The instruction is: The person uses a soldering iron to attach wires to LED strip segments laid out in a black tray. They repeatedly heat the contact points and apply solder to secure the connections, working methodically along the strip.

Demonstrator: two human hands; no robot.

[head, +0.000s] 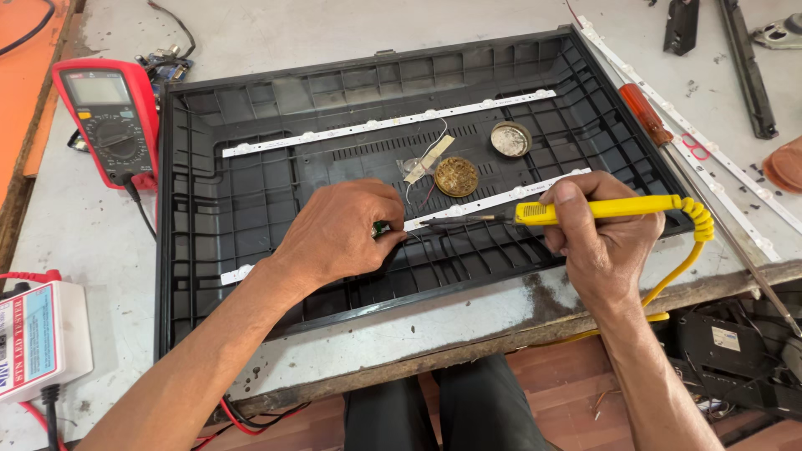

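The narrow white LED strip [493, 200] being soldered lies low in the centre of the frame, slanting across the ribbed floor of a large black plastic back panel [200, 250] that rests on a grey, scuffed table [75, 225].

At the far lower left sits a white box-shaped tester [38, 338] with a blue and red label on its face and red leads trailing from it. Above it, in the upper left, a red handheld multimeter [109, 117] with a grey screen and round dial lies flat, within reach of the work.

Left of centre, the left hand [338, 234] presses palm-down on the strip, its grip closed on a small green part [380, 227], seemingly to steady the joint. A second white LED strip [384, 125] lies higher in the panel, parallel to the first.

Just above the strip's end sit a round tin of brass-coloured cleaning wire [456, 176] and a small round open tin [510, 139], close enough for the tip to reach.

Right of centre, the right hand [597, 242] has its grip clamped around a yellow soldering iron [601, 209], held like a pen, its dark tip touching the strip beside the left fingers. Its yellow coiled cord [697, 225] loops off the table edge. At the upper right lies an orange-handled screwdriver [647, 113] beside further white strips [718, 167].
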